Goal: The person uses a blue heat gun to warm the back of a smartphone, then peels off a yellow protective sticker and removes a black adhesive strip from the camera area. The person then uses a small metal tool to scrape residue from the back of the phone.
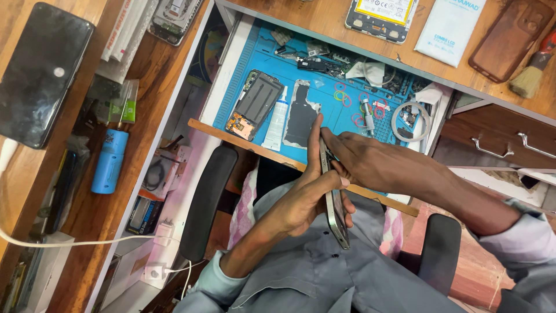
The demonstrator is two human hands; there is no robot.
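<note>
Your left hand (304,200) grips the phone (331,191) on its edge. Your right hand (370,162) pinches its top, maybe prying. Hold steady, push gently.

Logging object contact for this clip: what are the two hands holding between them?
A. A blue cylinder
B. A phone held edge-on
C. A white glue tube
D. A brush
B: the left hand grips a thin phone seen edge-on, and the right hand presses at its upper edge; the white tube lies untouched on the blue mat.
</note>
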